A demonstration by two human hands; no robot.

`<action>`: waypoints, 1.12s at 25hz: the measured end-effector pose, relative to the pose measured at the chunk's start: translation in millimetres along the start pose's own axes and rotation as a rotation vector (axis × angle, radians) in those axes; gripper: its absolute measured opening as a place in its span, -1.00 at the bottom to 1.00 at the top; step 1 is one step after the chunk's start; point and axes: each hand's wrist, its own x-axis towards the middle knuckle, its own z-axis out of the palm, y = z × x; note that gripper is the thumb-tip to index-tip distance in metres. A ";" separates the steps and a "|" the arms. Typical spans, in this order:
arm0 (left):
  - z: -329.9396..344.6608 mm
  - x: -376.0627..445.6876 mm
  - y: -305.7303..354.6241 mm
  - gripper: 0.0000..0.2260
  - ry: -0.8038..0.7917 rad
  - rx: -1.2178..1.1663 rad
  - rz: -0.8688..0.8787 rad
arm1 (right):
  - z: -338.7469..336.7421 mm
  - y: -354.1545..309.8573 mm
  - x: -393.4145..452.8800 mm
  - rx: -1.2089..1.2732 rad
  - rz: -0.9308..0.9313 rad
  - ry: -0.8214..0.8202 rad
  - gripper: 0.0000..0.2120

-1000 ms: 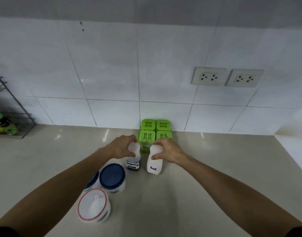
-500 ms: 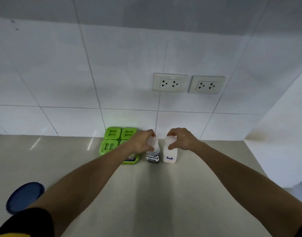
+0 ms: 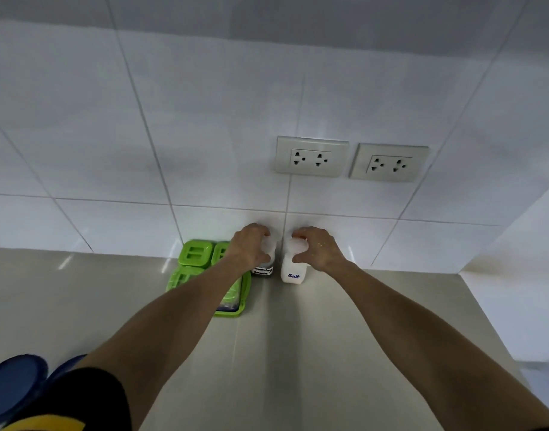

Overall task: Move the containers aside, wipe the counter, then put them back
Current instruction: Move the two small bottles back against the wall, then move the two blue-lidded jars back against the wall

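Green spice box (image 3: 194,256) just left of gripped bottles (image 3: 293,269).

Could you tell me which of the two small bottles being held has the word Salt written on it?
The white bottle gripped by the right hand; the left hand holds a dark-filled bottle with a black-lettered label.

The word "Salt" is seen handwritten in blue on the lower front of a white bottle (image 3: 293,269), just below the right hand (image 3: 316,248). A white label with black handwriting is shown on the dark bottle (image 3: 263,270) under the left hand (image 3: 249,245); its two lines are too blurred to be read.
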 end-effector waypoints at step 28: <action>-93.1 -155.7 -158.4 -0.56 -0.031 -0.054 0.008 | 69.9 -137.5 -101.0 -0.081 -0.368 0.074 -0.62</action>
